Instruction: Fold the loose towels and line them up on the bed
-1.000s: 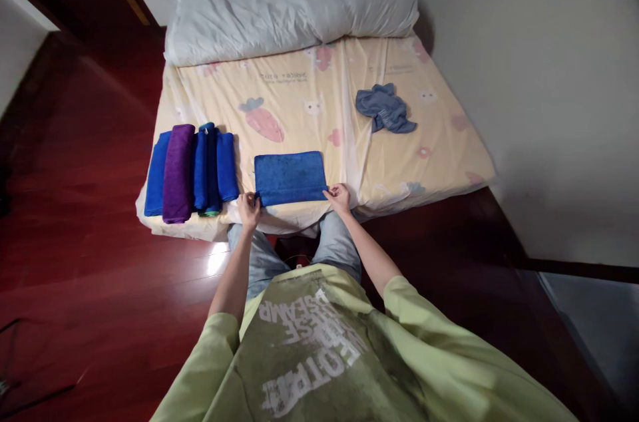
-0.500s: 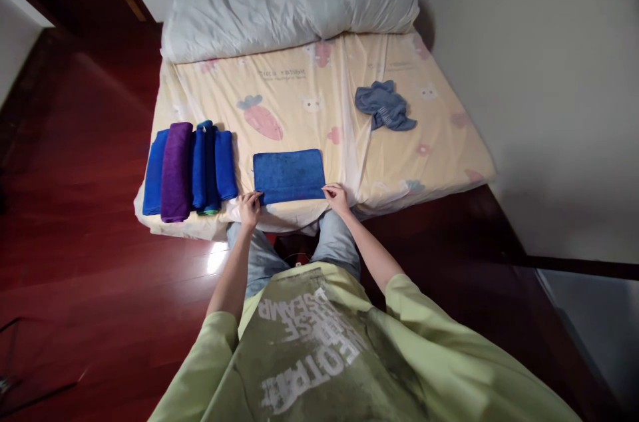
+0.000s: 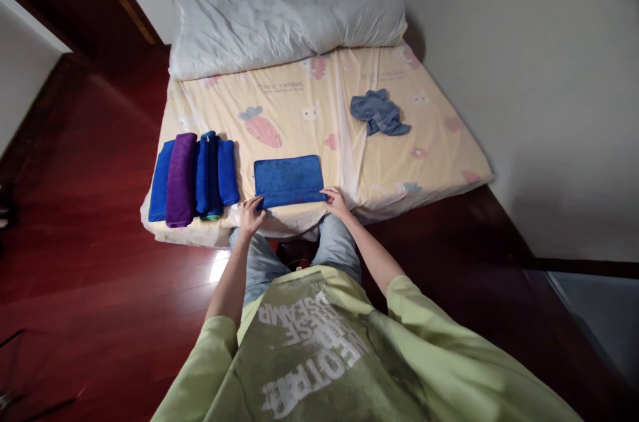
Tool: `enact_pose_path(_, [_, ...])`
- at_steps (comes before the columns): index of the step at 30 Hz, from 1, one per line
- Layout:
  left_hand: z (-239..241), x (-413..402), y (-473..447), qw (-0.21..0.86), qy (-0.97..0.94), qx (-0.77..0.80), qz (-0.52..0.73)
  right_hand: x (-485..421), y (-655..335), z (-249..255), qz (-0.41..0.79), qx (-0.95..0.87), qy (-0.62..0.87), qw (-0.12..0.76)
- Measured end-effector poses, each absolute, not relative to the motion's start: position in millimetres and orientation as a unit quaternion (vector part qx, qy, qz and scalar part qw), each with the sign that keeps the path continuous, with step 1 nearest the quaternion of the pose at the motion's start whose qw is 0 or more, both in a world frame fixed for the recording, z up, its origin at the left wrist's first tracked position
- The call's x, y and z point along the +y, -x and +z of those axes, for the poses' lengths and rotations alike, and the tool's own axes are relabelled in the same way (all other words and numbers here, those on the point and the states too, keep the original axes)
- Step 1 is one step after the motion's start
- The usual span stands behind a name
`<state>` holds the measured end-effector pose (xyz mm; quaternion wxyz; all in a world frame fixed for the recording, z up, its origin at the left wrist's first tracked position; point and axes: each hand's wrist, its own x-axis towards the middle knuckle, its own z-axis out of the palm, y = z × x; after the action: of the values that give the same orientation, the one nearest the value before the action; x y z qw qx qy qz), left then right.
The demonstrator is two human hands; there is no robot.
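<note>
A blue towel (image 3: 289, 176) lies on the bed in front of me, with a narrow strip folded over along its near edge. My left hand (image 3: 251, 215) has its fingers closed at the near left corner of that towel. At the near right corner, my right hand (image 3: 336, 201) pinches the edge between thumb and fingers. Left of my left hand lies a row of folded or rolled towels: a purple towel (image 3: 181, 179) and several blue ones (image 3: 227, 172), one with a green edge.
The bed (image 3: 389, 169) has a yellow sheet with carrot and rabbit prints. A crumpled grey-blue cloth (image 3: 380, 112) lies at the right. Across the far end is a bulky white quilt (image 3: 289, 9). Dark red wooden floor (image 3: 100, 209) runs along the left side, and a wall (image 3: 524, 76) stands at the right.
The camera view has shifted slightly, so the bed appears a little lower. Both hands stay at the towel's near corners; the folded strip looks much the same.
</note>
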<state>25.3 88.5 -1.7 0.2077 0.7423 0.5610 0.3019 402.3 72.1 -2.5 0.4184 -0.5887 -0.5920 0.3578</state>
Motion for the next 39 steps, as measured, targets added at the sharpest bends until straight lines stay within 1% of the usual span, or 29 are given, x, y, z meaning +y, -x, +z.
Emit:
enact_pose_path(12, [1, 90, -27, 0.229, -0.7, 0.582, 0.343, 76, -406, 1, 0.35, -0.569, 0.578, 0.469])
enact_pose_path(18, [1, 87, -27, 0.236, -0.674, 0.605, 0.353, 72, -407, 2, 0.413, -0.523, 0.605, 0.437])
enact_pose_path(20, [-3, 88, -27, 0.239, -0.659, 0.616, 0.359, 71, -405, 1, 0.42, -0.504, 0.614, 0.439])
enact_pose_path(24, [-11, 90, -26, 0.237, -0.633, 0.637, 0.372, 73, -402, -2, 0.408, -0.493, 0.622, 0.451])
enact_pose_path(29, [-15, 91, -27, 0.262, -0.619, 0.639, 0.373, 74, -404, -1, 0.356, -0.529, 0.638, 0.43])
enact_pose_path(39, [-11, 89, -30, 0.239, -0.623, 0.645, 0.372, 76, -403, 1, 0.354, -0.533, 0.633, 0.436])
